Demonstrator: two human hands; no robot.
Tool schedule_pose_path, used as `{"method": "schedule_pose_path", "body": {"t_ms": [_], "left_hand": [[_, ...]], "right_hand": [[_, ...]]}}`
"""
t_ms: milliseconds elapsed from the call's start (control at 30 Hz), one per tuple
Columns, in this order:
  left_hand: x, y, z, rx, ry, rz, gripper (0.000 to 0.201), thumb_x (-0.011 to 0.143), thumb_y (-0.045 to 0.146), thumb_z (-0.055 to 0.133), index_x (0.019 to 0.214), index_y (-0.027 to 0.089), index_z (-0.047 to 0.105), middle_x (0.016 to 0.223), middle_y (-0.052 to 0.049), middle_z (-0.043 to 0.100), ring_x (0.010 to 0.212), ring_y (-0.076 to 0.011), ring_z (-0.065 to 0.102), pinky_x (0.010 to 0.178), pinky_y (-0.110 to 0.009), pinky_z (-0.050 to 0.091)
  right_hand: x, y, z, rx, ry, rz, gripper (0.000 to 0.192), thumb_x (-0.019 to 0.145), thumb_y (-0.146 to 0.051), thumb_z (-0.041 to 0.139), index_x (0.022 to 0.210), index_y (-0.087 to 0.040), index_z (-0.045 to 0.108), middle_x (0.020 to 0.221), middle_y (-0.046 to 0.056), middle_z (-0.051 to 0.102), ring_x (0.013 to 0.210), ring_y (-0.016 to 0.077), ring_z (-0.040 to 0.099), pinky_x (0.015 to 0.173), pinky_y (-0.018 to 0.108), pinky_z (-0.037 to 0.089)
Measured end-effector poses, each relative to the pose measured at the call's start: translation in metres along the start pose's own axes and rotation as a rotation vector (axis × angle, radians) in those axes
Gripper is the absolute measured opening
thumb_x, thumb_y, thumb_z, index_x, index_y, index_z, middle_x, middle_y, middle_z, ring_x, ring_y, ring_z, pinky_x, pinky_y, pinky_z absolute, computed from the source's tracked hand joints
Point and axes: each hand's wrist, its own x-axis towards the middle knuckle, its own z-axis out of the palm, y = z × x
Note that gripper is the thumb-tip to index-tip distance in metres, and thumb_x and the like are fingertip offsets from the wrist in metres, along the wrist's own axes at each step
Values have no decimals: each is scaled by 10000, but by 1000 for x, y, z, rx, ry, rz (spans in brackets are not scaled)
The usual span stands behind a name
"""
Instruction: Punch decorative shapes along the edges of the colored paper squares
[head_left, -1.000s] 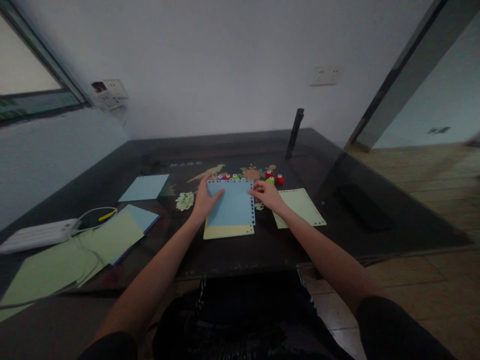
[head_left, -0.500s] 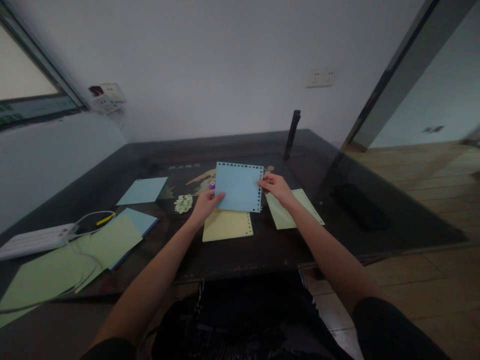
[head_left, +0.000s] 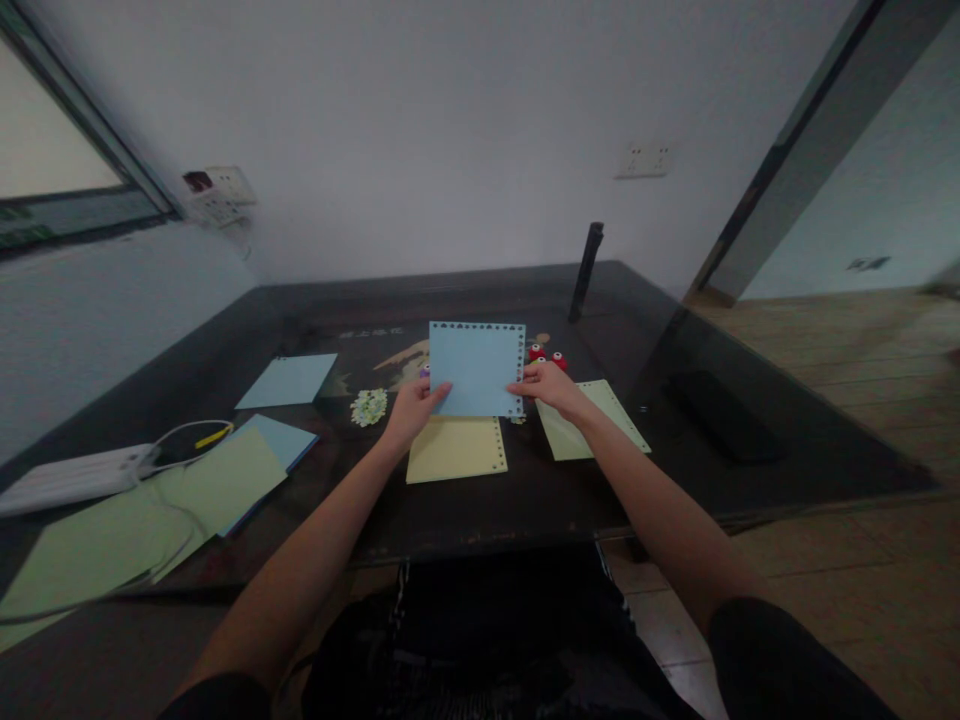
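Observation:
Both hands hold a light blue paper sheet (head_left: 475,366) upright above the dark table (head_left: 525,490); small holes are punched along its top and right edges. My left hand (head_left: 415,407) pinches its lower left corner, my right hand (head_left: 550,385) its lower right corner. Under it a yellow sheet (head_left: 455,450) with a punched right edge lies flat. A pale green sheet (head_left: 592,420) lies beside my right wrist. Small red punches (head_left: 547,356) stand just behind my right hand.
A blue sheet (head_left: 286,380) lies at the left, with more green and blue sheets (head_left: 210,480) nearer me. A white power strip (head_left: 71,476) with cable sits far left. A pile of paper bits (head_left: 369,405), a dark upright post (head_left: 585,270) and a black flat object (head_left: 720,415) are also on the table.
The blue sheet lay flat on the yellow one a second ago; both hands lifted it and now hold it upright, squared up, with the yellow sheet uncovered.

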Motion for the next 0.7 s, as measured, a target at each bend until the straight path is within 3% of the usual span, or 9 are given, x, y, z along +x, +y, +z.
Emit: {"method": "schedule_pose_path", "body": {"t_ms": [267, 467, 700], "left_hand": [[-1, 3, 1, 176, -35, 176, 395, 867, 498, 443, 933, 146, 610, 806, -64, 687, 653, -146, 617, 600, -251, 463], [-10, 4, 6, 649, -123, 334, 223, 853, 328, 501, 953, 185, 638, 836, -45, 691, 733, -170, 628, 676, -273, 465], [7, 10, 17, 850, -125, 510, 233, 878, 234, 435, 1013, 220, 624, 1016, -64, 670, 956, -210, 604, 871, -330, 438]], "right_hand": [[-2, -2, -21, 32, 177, -43, 219, 640, -285, 712, 765, -107, 680, 651, 53, 669, 492, 92, 505, 424, 208, 332], [-9, 3, -46, 135, 382, -31, 225, 605, -289, 723, 721, -112, 646, 577, 40, 647, 467, 115, 538, 424, 220, 386], [-9, 9, -57, 222, 483, -61, 261, 573, -312, 740, 730, -120, 657, 584, 48, 664, 472, 145, 577, 420, 236, 416]]}}
